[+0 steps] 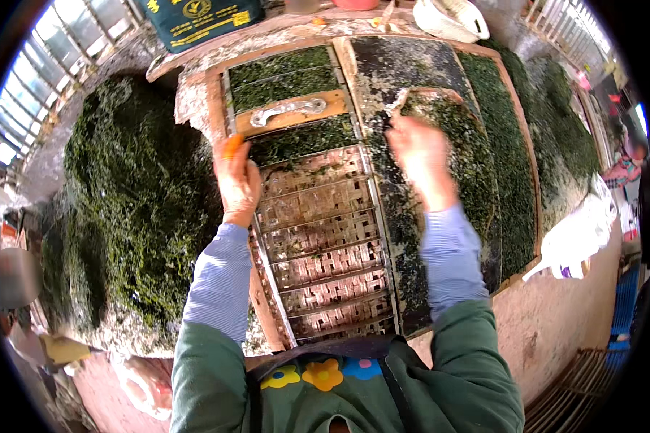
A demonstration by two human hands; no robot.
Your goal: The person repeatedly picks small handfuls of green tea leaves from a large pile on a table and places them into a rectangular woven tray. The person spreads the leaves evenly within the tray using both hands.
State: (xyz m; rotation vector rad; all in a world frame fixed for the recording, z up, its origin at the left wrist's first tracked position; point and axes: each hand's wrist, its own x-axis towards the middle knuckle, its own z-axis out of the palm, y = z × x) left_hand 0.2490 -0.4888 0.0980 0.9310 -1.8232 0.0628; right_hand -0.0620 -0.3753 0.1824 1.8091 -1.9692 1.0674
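Note:
My left hand [238, 181] is at the left side of a slatted metal frame [378, 216] laid over a woven bamboo mat [325, 235]. Something orange [233, 146] shows at its fingertips; whether it is held or worn I cannot tell. On the frame, near that hand, lies a wooden block with a metal handle [290, 111]. Chopped dark green plant matter [303, 142] fills the far slots, while the near slots show bare mat. My right hand [417, 154], blurred and with fingers curled, is over the left edge of a heap of chopped greens [466, 157] on a dark board [406, 65]. Its grip is hidden.
A large green mound [141, 200] rises at the left, with more greens [566, 113] at far right. A dark green bag [200, 21] and a white basket [449, 21] stand at the back. A white plastic bag [579, 233] lies at the right edge. A person [625, 165] is beyond.

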